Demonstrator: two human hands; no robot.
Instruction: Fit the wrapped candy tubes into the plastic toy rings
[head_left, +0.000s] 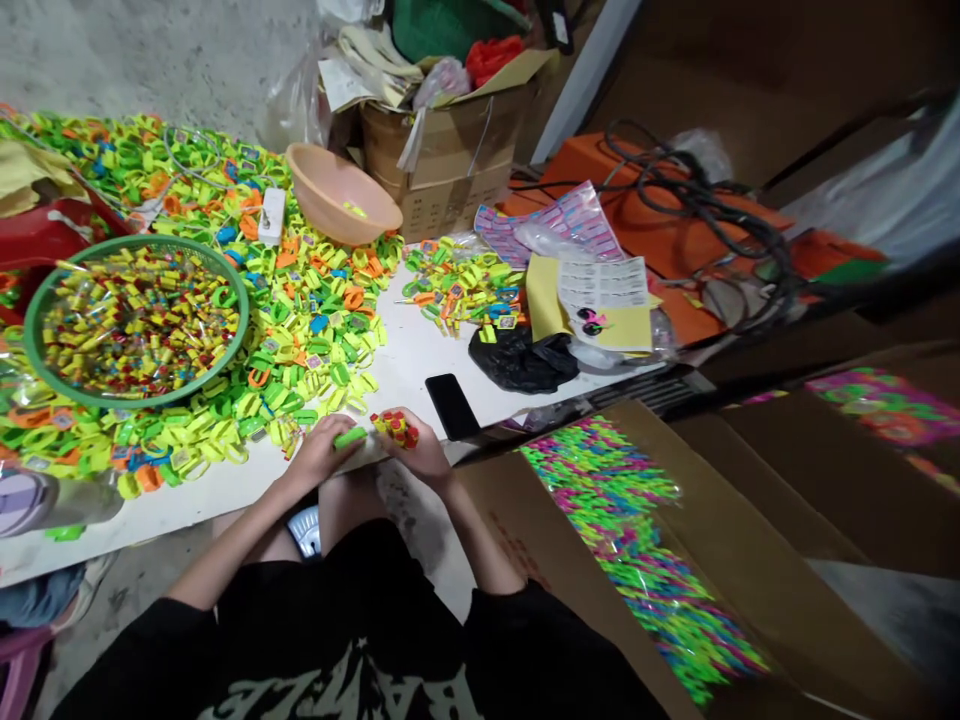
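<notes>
My left hand [318, 456] is closed around a bright green plastic piece [349, 438], which looks like one of the toy watches. Several small red-and-yellow pieces [395, 429] lie bunched in my right hand [424, 456], its fingers curled about them. Both hands are close together at the table's front edge, above my lap. Just beyond them spreads a big pile of toy watches [300, 385] in yellow, green, orange and blue. A round green basket [241, 330] on the left is full of similar small red-and-yellow pieces.
A black phone [452, 406] and a black plastic bag [525, 362] lie right of my hands. Behind the pile stand a peach bowl [322, 190] and a cardboard box [457, 160]. Cables [697, 200] drape over an orange surface. An open carton [555, 550] holds bagged colourful pieces.
</notes>
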